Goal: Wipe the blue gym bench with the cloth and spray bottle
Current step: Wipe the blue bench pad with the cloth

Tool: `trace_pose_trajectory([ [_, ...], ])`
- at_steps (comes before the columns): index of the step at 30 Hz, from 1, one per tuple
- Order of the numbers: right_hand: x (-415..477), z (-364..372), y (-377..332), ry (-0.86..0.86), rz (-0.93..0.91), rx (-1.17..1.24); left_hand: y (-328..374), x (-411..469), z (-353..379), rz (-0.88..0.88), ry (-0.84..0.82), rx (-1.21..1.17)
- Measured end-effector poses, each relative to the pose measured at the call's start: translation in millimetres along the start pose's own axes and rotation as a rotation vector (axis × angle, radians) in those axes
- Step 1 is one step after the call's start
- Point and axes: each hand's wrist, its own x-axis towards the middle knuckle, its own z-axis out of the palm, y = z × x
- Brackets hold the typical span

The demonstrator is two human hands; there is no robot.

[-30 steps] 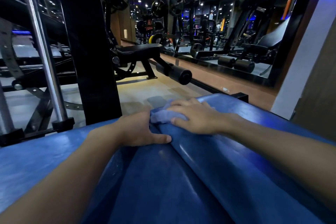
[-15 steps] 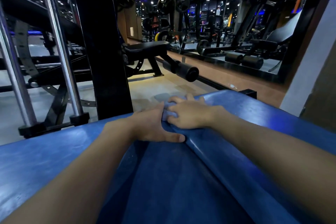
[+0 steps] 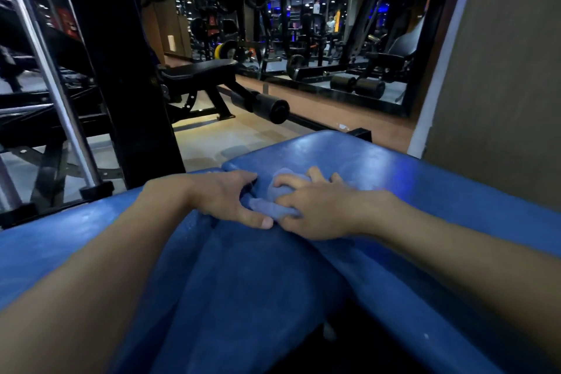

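Observation:
The blue gym bench (image 3: 394, 167) fills the lower half of the head view, its padded sections meeting at a seam in the middle. A light blue cloth (image 3: 273, 206) lies bunched on the pad near that seam. My right hand (image 3: 318, 209) presses down on the cloth, fingers curled over it. My left hand (image 3: 230, 200) rests beside it on the seam, fingers spread, thumb touching the cloth's near edge. No spray bottle is in view.
A thick black machine upright (image 3: 121, 70) and chrome guide rods (image 3: 51, 76) stand just beyond the bench at left. A black bench with roller pads (image 3: 267, 106) sits on the tiled floor ahead. A mirror wall (image 3: 334, 39) and a grey pillar (image 3: 501, 70) close the right.
My right hand has dragged the cloth back toward me and to the right across the pad, bunching it. My left hand stayed on the seam. The view shifted slightly left.

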Motion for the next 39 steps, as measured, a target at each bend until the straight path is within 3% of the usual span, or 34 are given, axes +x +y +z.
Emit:
trace_pose_trajectory([
  [10, -102.0, 17.2, -11.9, 0.133, 0.109, -0.014, 46.9, -9.0, 8.8, 0.191, -0.143, -0.015],
  [15, -173.2, 27.8, -30.3, 0.181, 0.168, -0.154, 78.4, -26.6, 23.0, 0.327, -0.168, -0.041],
  [19, -207.3, 43.9, -49.6, 0.226, 0.190, -0.336, 92.1, -32.9, 35.3, 0.405, -0.101, -0.059],
  [27, -179.1, 57.3, -57.5, 0.329, 0.449, -0.350, 90.5, -37.3, 57.1, 0.424, 0.057, 0.063],
  [34, -228.5, 70.0, -70.4, 0.410, 0.498, -0.446, 92.0, -31.3, 67.3, 0.542, 0.126, 0.192],
  [39, -185.2, 76.2, -77.9, 0.412, 0.529, -0.504, 89.2, -32.1, 71.3, 0.554, 0.137, 0.183],
])
